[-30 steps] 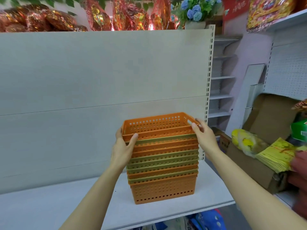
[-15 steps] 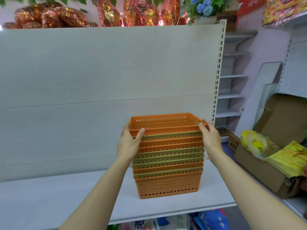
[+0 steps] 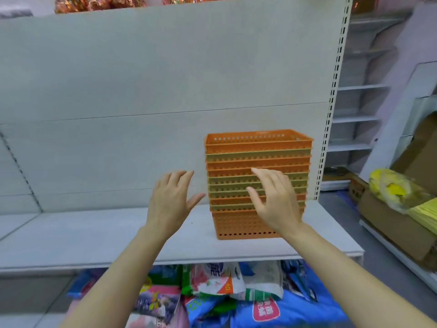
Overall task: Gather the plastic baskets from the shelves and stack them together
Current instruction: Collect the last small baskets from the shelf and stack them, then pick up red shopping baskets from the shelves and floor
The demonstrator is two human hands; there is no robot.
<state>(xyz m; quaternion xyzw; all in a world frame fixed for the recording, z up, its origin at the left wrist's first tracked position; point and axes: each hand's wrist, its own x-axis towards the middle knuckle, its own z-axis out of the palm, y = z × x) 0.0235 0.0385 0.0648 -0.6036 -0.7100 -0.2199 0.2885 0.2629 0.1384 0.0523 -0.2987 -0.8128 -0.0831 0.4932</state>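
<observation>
Released since half a second ago: both hands off the stack of baskets [image 3: 258,183], formerly clasped at its upper rims, now drawn back toward the camera and lower; view also dropped, exposing goods below the shelf. Left hand [image 3: 170,202]: raised in the air left of the stack, apart from it, fingers [image 3: 179,179] loosely spread and pointing up, thumb out to the right, nothing held. Right hand [image 3: 275,202]: in front of the stack's middle rims, fingers lightly curled and spread, empty; contact with the baskets not determinable, apparently clear. Stack of baskets: perforated plastic, nested upright, orange and olive-green rims alternating irregularly, orange on top and at the base; standing on the shelf [image 3: 94,237] near its right end, set back toward the rear panel [image 3: 142,79], just left of the slotted upright [image 3: 331,102]. Shelf: pale grey board, front edge running across the view under the forearms. Below the front edge: packaged goods [image 3: 236,292] in blue, green, white and pink wrappers, heaped. Right of the shelf end: cardboard box [image 3: 390,223] carrying a yellow bag [image 3: 392,188] and yellow paper bundles [image 3: 425,214]. Beyond the upright: narrow white shelving [image 3: 357,119]. Along the top edge: shiny red-gold wrapped items [image 3: 94,2], blurred.
</observation>
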